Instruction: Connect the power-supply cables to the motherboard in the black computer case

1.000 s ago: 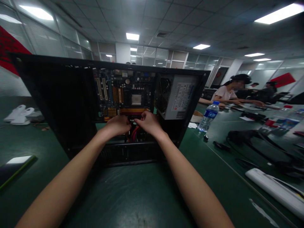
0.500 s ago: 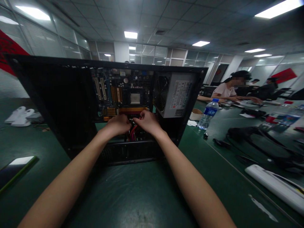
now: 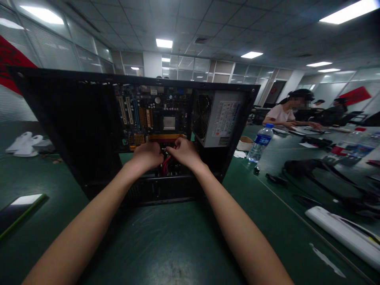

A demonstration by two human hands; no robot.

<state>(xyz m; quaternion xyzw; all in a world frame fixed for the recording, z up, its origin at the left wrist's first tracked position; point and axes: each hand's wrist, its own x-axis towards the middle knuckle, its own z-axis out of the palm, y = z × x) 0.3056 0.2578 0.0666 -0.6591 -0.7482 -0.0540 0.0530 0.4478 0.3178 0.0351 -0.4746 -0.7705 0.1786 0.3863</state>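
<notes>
An open black computer case [image 3: 160, 190] stands on the table in front of me, its inside facing me. Both my hands reach in just below the motherboard [image 3: 158, 107]. My left hand [image 3: 149, 155] is closed, knuckles up, by the board's lower edge; whatever its fingertips hold is hidden. Beside it, my right hand [image 3: 187, 153] pinches at red and orange cables [image 3: 165, 166] that hang down between the hands. The memory slots [image 3: 166, 138] lie right above my fingers. To the upper right sits the power supply [image 3: 224, 118] with its fan.
A phone [image 3: 22, 209] lies at the left, and white objects [image 3: 26, 143] stand farther back. On the right are a water bottle [image 3: 261, 143], a black strap [image 3: 314, 170] and a white power strip [image 3: 341, 229]. Another person [image 3: 286, 113] sits at the far right.
My hands stay in nearly the same place, with only slight finger movement at the cables. The person at the far right has shifted their arms a little.
</notes>
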